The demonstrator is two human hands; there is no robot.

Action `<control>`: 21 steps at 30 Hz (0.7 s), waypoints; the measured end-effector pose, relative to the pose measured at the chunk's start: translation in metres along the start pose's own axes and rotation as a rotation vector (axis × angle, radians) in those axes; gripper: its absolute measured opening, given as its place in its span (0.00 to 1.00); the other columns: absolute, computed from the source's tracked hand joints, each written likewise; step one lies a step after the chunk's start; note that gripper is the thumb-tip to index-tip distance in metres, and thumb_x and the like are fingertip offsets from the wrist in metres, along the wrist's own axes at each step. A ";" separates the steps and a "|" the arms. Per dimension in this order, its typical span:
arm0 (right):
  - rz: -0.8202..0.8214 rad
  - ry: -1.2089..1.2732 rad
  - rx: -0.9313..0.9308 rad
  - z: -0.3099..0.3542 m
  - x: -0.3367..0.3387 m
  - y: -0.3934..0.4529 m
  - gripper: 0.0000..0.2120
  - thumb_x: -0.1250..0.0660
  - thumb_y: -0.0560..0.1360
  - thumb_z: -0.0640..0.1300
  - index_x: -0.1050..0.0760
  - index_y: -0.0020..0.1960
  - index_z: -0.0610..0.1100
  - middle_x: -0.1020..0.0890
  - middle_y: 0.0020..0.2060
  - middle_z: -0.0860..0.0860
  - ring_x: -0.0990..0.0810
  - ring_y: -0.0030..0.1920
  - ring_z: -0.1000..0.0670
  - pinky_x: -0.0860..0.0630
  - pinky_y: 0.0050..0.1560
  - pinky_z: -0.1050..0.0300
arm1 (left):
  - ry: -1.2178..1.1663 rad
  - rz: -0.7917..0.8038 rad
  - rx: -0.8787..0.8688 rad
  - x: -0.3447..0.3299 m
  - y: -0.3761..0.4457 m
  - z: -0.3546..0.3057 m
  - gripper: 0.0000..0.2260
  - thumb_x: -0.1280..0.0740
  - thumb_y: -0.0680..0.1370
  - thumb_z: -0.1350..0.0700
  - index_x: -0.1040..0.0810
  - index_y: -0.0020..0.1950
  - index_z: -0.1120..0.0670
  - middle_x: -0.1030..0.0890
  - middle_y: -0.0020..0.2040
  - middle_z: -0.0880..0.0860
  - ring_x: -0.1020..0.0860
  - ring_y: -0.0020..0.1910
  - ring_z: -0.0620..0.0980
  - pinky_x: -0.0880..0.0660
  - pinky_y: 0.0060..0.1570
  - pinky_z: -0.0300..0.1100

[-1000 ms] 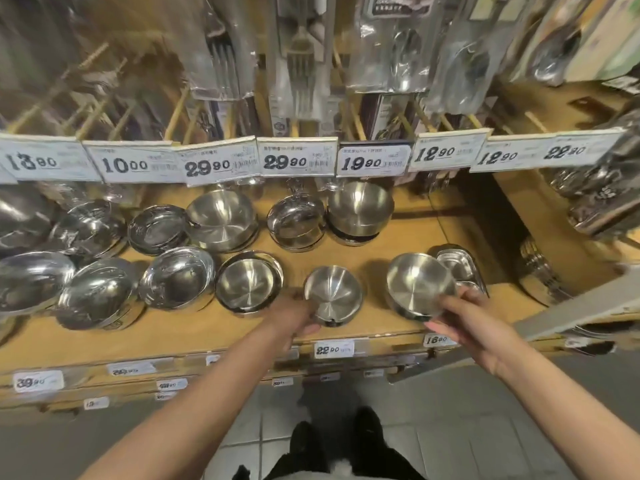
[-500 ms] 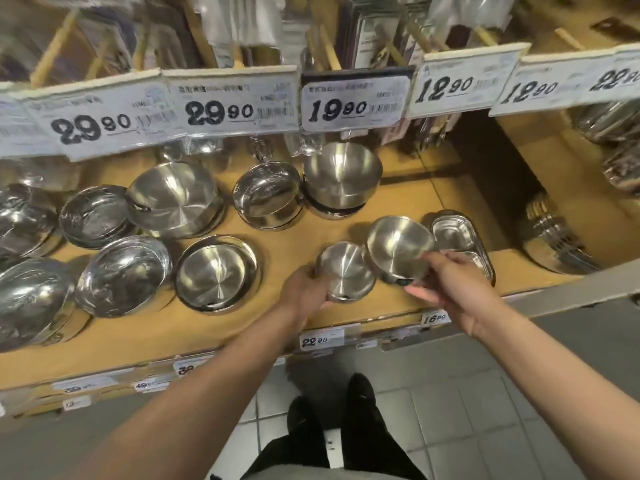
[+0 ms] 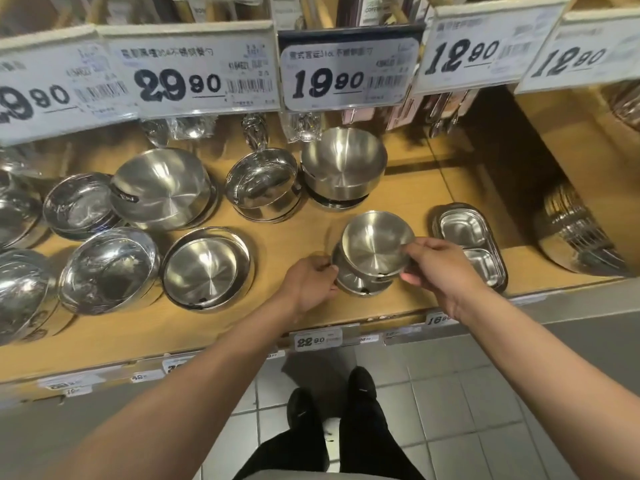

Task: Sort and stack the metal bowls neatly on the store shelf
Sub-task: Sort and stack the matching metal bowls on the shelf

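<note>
Two small steel bowls sit at the front of the wooden shelf [image 3: 277, 327]. My right hand [image 3: 438, 268] pinches the rim of the upper bowl [image 3: 374, 245], which rests tilted on top of the lower bowl [image 3: 353, 284]. My left hand [image 3: 310, 287] grips the lower bowl's left side. Left of them stand a flat steel bowl [image 3: 206, 268] and a shiny bowl [image 3: 109, 268]. Behind are a stacked deep bowl [image 3: 343, 164], a shiny bowl stack [image 3: 265, 185] and a wide bowl [image 3: 162, 188].
A divided steel tray [image 3: 469, 244] lies just right of my right hand. More bowls crowd the far left [image 3: 20, 292], and a tilted stack of plates [image 3: 575, 233] sits at the right. Price tags [image 3: 346, 67] hang above, with packaged utensils behind. Tiled floor below.
My right hand brought its bowl leftward and set it onto the bowl held by my left hand; earlier the two bowls were side by side. The camera moved closer to the shelf.
</note>
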State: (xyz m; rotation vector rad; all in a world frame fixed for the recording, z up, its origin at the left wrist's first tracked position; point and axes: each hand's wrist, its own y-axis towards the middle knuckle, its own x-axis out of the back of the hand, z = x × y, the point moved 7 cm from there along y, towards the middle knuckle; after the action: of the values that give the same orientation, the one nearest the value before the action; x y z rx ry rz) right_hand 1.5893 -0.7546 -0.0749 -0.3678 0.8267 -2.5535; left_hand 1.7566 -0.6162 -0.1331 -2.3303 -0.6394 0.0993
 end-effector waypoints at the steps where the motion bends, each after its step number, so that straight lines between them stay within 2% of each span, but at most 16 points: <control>1: -0.003 -0.018 0.008 0.001 0.000 0.002 0.03 0.30 0.77 0.38 0.19 0.47 0.39 0.16 0.40 0.44 0.17 0.38 0.52 0.17 0.37 0.63 | -0.033 0.010 0.009 -0.002 0.000 -0.001 0.11 0.38 0.84 0.60 0.23 0.64 0.62 0.17 0.52 0.58 0.17 0.50 0.52 0.18 0.54 0.43; 2: -0.007 -0.039 0.015 0.002 0.000 0.004 0.03 0.30 0.76 0.38 0.18 0.46 0.39 0.16 0.41 0.44 0.16 0.39 0.51 0.17 0.38 0.62 | -0.066 0.014 0.024 -0.004 0.000 -0.002 0.11 0.39 0.85 0.61 0.24 0.65 0.62 0.17 0.54 0.59 0.17 0.51 0.53 0.18 0.52 0.41; 4: -0.014 -0.078 0.028 0.002 0.000 0.007 0.03 0.29 0.76 0.39 0.17 0.44 0.41 0.15 0.41 0.44 0.15 0.40 0.51 0.17 0.38 0.61 | -0.133 -0.001 0.058 -0.004 0.000 0.000 0.10 0.40 0.85 0.62 0.24 0.63 0.63 0.17 0.53 0.61 0.17 0.51 0.56 0.18 0.55 0.46; 6: -0.013 -0.092 0.027 0.000 -0.002 0.010 0.02 0.28 0.76 0.39 0.17 0.46 0.42 0.14 0.44 0.44 0.14 0.42 0.50 0.17 0.38 0.62 | -0.153 -0.058 0.063 0.000 -0.001 0.001 0.10 0.41 0.85 0.60 0.23 0.61 0.61 0.18 0.48 0.59 0.18 0.46 0.55 0.20 0.59 0.55; 7: -0.009 -0.095 0.025 -0.002 -0.003 0.010 0.03 0.28 0.76 0.39 0.17 0.49 0.42 0.14 0.46 0.44 0.14 0.44 0.50 0.17 0.39 0.62 | -0.152 -0.090 0.048 0.004 -0.002 0.000 0.11 0.41 0.85 0.58 0.24 0.63 0.60 0.20 0.44 0.56 0.20 0.42 0.53 0.19 0.57 0.56; 8: -0.003 -0.099 0.023 -0.005 -0.006 0.011 0.04 0.28 0.77 0.39 0.17 0.50 0.41 0.14 0.47 0.43 0.14 0.45 0.49 0.17 0.39 0.61 | -0.155 -0.116 0.018 0.007 -0.003 -0.003 0.12 0.41 0.84 0.55 0.24 0.64 0.58 0.22 0.42 0.53 0.22 0.38 0.50 0.17 0.49 0.54; 10: 0.002 -0.113 0.030 -0.009 -0.010 0.009 0.05 0.28 0.77 0.38 0.17 0.52 0.41 0.15 0.49 0.43 0.14 0.47 0.48 0.18 0.39 0.62 | -0.142 -0.145 -0.081 0.012 -0.010 -0.016 0.11 0.37 0.83 0.49 0.22 0.59 0.54 0.21 0.44 0.51 0.21 0.37 0.47 0.19 0.34 0.41; 11: 0.000 -0.115 0.039 -0.010 -0.011 0.009 0.06 0.28 0.76 0.38 0.17 0.53 0.42 0.15 0.50 0.43 0.14 0.48 0.48 0.18 0.38 0.63 | -0.111 -0.155 -0.131 0.014 -0.012 -0.023 0.09 0.36 0.82 0.48 0.21 0.56 0.52 0.20 0.46 0.50 0.19 0.38 0.45 0.20 0.34 0.38; 13: -0.015 -0.119 0.060 -0.012 -0.011 0.008 0.06 0.28 0.76 0.38 0.18 0.52 0.44 0.16 0.52 0.43 0.14 0.48 0.47 0.19 0.35 0.63 | -0.025 -0.147 -0.191 0.011 -0.014 -0.033 0.07 0.33 0.80 0.49 0.20 0.53 0.50 0.18 0.46 0.49 0.16 0.42 0.44 0.17 0.45 0.44; 15: -0.031 -0.130 0.080 -0.014 -0.008 0.008 0.06 0.28 0.76 0.38 0.20 0.51 0.47 0.16 0.52 0.44 0.14 0.45 0.49 0.19 0.34 0.63 | 0.082 -0.140 -0.198 0.006 -0.017 -0.039 0.07 0.31 0.78 0.52 0.21 0.55 0.51 0.17 0.48 0.50 0.16 0.50 0.51 0.19 0.56 0.52; 19: -0.042 -0.176 0.131 -0.014 -0.006 0.010 0.06 0.27 0.75 0.41 0.20 0.46 0.51 0.15 0.49 0.46 0.14 0.36 0.54 0.17 0.35 0.60 | 0.090 -0.151 -0.186 0.003 -0.020 -0.040 0.10 0.32 0.79 0.57 0.21 0.60 0.53 0.16 0.47 0.51 0.16 0.50 0.54 0.19 0.56 0.56; 21: -0.056 -0.234 0.163 -0.014 -0.004 0.012 0.04 0.27 0.75 0.42 0.20 0.46 0.51 0.14 0.46 0.47 0.14 0.37 0.52 0.15 0.41 0.52 | 0.070 -0.156 -0.184 0.003 -0.018 -0.037 0.12 0.32 0.79 0.58 0.21 0.62 0.53 0.16 0.46 0.50 0.15 0.49 0.53 0.17 0.53 0.51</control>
State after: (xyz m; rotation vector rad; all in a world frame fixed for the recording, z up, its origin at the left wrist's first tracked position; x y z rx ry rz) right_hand 1.5917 -0.7547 -0.0933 -0.6299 0.5262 -2.5439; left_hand 1.7609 -0.6268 -0.0933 -2.4367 -0.8224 -0.1166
